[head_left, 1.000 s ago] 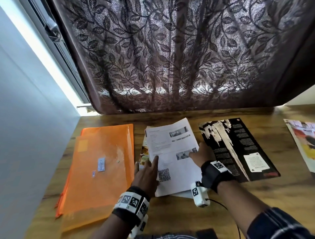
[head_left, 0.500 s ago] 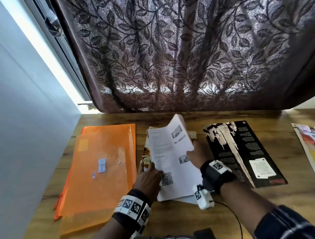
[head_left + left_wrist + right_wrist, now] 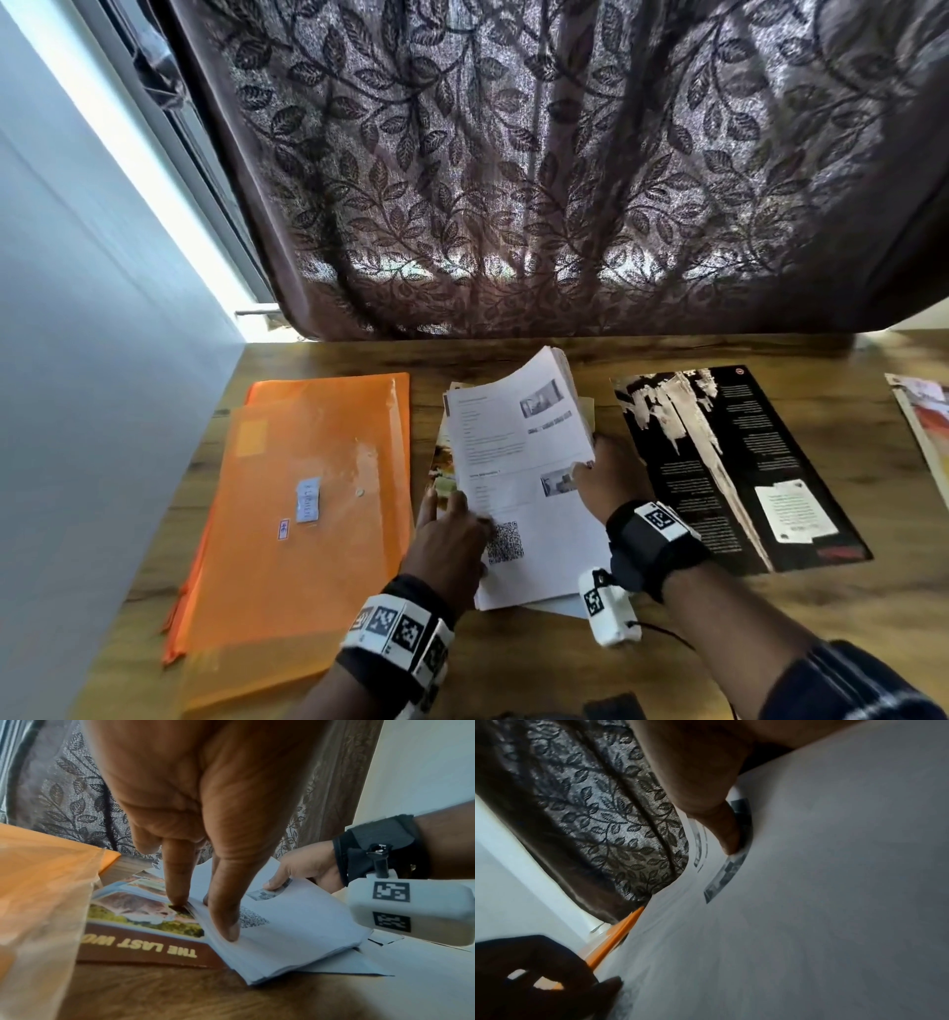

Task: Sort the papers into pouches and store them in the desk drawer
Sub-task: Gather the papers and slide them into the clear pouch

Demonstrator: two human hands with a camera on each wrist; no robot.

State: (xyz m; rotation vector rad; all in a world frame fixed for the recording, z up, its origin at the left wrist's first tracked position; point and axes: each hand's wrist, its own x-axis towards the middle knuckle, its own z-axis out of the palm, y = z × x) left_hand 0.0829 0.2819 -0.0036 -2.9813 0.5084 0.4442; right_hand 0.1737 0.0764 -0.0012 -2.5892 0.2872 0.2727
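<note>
Landmark: the white paper stack (image 3: 524,493), mid-desk.

- Your right hand (image 3: 608,480) takes the stack's right edge: thumb on top over a small printed photo, and the head view suggests the other fingers are under the sheets. That pinch bows the far right corner up off the desk (image 3: 565,663), likely to separate this bundle from what lies beneath.
- Your left hand (image 3: 449,539) sits at the stack's left edge, fingers straight and slightly spread. 1 fingertip presses the colour magazine (image 3: 144,914) under the stack, another presses the white top sheet beside the QR code. Judged purpose: pin the lower layers so only the white sheets rise.
- Left of the stack: 2 orange pouches (image 3: 303,493), overlapped, flat, closed as far as you can tell. Nothing inside is visible.
- Right of the stack: a black brochure (image 3: 734,467), apart from it. Further right, a colourful leaflet (image 3: 924,426) at the frame edge.
- Behind the stack: a leaf-patterned curtain (image 3: 513,180).
- Drawer: not in view.
</note>
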